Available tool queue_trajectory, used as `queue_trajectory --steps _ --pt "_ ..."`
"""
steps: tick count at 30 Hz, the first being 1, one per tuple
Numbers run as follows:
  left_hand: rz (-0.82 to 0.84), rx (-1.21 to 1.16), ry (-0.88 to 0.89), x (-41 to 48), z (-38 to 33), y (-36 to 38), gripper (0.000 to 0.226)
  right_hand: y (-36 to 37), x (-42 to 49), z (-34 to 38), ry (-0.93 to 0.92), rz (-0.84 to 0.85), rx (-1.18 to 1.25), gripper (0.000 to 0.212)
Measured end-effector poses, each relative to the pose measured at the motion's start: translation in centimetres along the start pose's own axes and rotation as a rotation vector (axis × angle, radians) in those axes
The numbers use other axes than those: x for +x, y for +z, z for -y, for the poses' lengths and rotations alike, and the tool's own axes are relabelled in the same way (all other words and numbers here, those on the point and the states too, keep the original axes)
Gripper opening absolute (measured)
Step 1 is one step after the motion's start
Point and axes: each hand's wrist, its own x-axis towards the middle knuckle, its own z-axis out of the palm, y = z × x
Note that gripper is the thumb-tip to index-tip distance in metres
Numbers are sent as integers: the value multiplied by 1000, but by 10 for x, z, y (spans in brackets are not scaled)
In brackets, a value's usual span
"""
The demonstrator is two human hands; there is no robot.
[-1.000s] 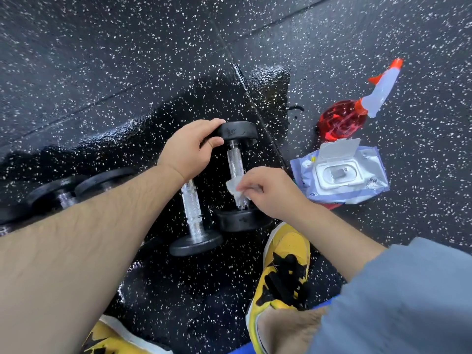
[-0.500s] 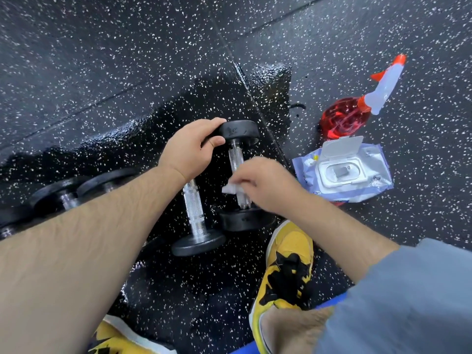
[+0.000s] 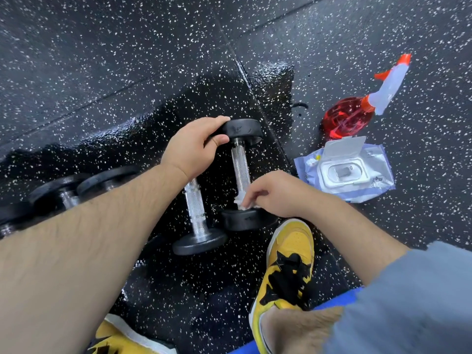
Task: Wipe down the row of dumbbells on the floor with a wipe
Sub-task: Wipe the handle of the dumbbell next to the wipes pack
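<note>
— The hands?
— The left hand (image 3: 189, 149) curls round the far end of the dumbbell (image 3: 240, 164). The right hand (image 3: 275, 192) pinches the wipe (image 3: 242, 201) against its bar, just by the near end.
— How far along?
— One in hand, at the row's right end — whether the next dumbbell (image 3: 196, 213) and the others (image 3: 63, 190) leftward are done, I can't tell.
— Any writing?
— None legible — the print on the wipes pack (image 3: 378, 159) is too small.

Black dumbbells (image 3: 109, 176) in a row on the floor (image 3: 127, 60), one with a wipe (image 3: 242, 201).
The rightmost dumbbell (image 3: 241, 172) lies lengthwise; the crumpled white wipe touches the near end of its knurled steel handle. The next dumbbell (image 3: 195, 213) lies parallel, just beside.
</note>
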Motion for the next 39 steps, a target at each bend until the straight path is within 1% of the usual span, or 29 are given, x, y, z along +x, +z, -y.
queue_trajectory --steps 3,6,12,15,19,24,25,26,28,29,30,31,33,34,35,37,39 --pt "0 -5 -7 0 0 0 41 -8 -5 0 29 -16 -10 33" --pt "12 -4 -13 0 0 -1 41 -14 -6 2 44 -6 -60 31" --pt "22 4 -8 0 -1 -2 40 -13 0 -3 91 15 -146 33" --pt "24 2 -5 1 0 -2 40 -13 1 -7 83 68 -241 37" --pt "17 -1 -5 1 2 0 40 -15 -5 -5 64 23 -67 32" --pt "1 -7 -5 0 2 0 39 -6 -6 18 -77 67 39 21" --pt "-2 -9 -6 0 2 0 39 -1 -5 22 -89 42 88 22" --pt "-1 -11 -5 0 2 0 39 3 -2 24 -75 -34 150 25" --pt "2 -8 -3 0 2 0 39 5 4 23 11 -298 267 23" --pt "2 -7 -2 0 1 0 39 4 7 20 51 -419 267 19" --pt "3 -8 -1 0 2 0 39 2 10 16 86 -477 213 16" --pt "3 -10 0 1 2 0 40 0 13 13 132 -469 126 19" --pt "2 -12 12 2 2 1 41 1 17 9 222 -354 -78 47" --pt "1 -14 15 2 2 1 42 3 21 9 243 -313 -150 55" --pt "0 -20 13 1 3 2 43 6 26 9 246 -296 -182 58" --pt "1 -36 5 0 4 1 45 13 35 10 232 -297 -156 59" --pt "-4 -51 6 -1 3 1 47 14 39 11 232 -300 -72 62"
